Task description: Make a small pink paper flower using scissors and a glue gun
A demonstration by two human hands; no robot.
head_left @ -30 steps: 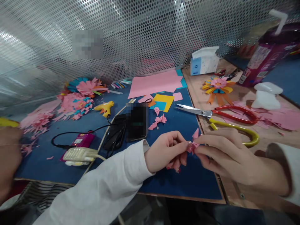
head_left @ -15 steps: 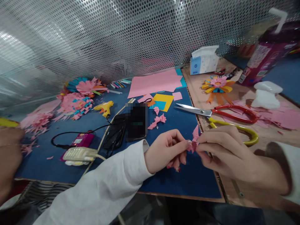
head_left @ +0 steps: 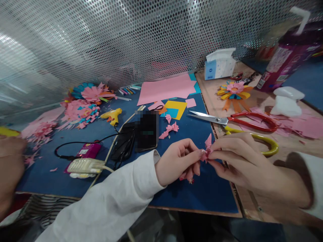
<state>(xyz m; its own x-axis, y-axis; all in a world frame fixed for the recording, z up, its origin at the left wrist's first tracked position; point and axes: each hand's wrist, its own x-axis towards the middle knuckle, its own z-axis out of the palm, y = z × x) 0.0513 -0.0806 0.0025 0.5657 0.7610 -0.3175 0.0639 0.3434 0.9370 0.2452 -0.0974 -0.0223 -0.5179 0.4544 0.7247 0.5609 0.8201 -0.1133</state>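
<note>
Between my two hands is a small folded pink paper piece (head_left: 208,141), one pointed tip standing up. My left hand (head_left: 180,159) pinches its left side between thumb and forefinger, with more pink paper showing beneath the curled fingers. From the right, my right hand (head_left: 247,164) closes its fingertips on the same piece. Just beyond lie several small folded pink paper pieces (head_left: 173,127) on the blue mat (head_left: 202,198). Large scissors (head_left: 219,120) with one red and one yellow handle rest behind my right hand, partly covered by it.
A phone (head_left: 146,131), cables and a power strip (head_left: 85,166) lie left of centre, near a yellow glue gun (head_left: 112,116). Paper flowers (head_left: 83,112), pink sheets (head_left: 168,88), a tissue box (head_left: 220,65) and a drink cup (head_left: 285,64) stand around. Another person's hand (head_left: 11,158) is at far left.
My right hand has shifted slightly left, its fingertips now closer to my left hand. The paper's upright tip has moved a little left with it.
</note>
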